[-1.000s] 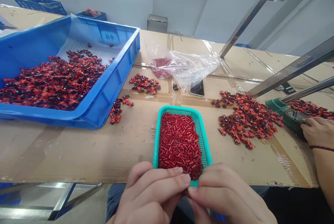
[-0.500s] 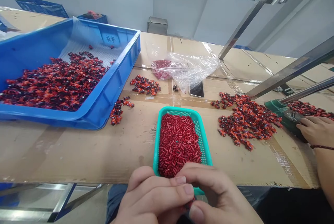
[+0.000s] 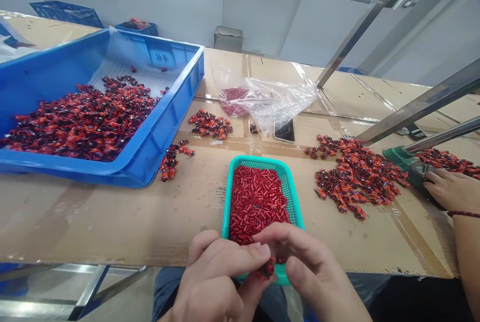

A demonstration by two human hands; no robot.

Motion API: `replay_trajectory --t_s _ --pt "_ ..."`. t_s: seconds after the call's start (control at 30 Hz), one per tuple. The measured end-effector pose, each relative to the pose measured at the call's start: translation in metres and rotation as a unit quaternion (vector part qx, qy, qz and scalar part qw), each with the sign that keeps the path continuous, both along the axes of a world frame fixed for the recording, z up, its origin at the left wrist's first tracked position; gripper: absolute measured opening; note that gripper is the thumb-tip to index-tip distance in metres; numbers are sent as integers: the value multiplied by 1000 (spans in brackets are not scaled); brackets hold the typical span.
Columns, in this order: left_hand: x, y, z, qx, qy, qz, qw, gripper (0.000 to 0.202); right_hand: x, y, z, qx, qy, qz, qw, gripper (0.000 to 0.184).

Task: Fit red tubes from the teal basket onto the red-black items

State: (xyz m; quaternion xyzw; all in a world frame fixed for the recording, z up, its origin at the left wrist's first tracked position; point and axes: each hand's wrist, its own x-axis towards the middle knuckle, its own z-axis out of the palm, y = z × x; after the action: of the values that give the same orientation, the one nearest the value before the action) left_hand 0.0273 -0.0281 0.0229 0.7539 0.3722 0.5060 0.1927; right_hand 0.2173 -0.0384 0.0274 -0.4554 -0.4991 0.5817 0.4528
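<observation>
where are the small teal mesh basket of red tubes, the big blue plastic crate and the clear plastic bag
small teal mesh basket [image 3: 293,188], head view, right wall
big blue plastic crate [image 3: 175,107], head view, right side wall
clear plastic bag [image 3: 279,99], head view, crumpled middle

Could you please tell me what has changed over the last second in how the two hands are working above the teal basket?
The left hand and right hand have parted slightly: a small red and black part, hidden behind touching fingertips a second ago, now shows in their grip. The co-worker's hand shifted slightly at the green tool. The teal mesh basket of red tubes, the blue plastic crate and the loose piles stayed put.
</observation>
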Motion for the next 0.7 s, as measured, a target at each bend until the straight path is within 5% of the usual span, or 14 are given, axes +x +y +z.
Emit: replay_trajectory --t_s 0.13,0.33,0.53,0.7 --pt "-3 1 -10 18 30 -14 999 35 0 0 3 182 -115 -61 975 13" --pt "-7 6 -9 48 64 -32 996 37 -1 1 5 347 -255 -68 900 29" --pt "-1 8 -11 42 55 -27 997 38 -4 5 1 407 -288 -102 860 24" --pt "-3 13 -10 63 39 -15 997 36 4 -3 5 374 -260 -104 884 26"
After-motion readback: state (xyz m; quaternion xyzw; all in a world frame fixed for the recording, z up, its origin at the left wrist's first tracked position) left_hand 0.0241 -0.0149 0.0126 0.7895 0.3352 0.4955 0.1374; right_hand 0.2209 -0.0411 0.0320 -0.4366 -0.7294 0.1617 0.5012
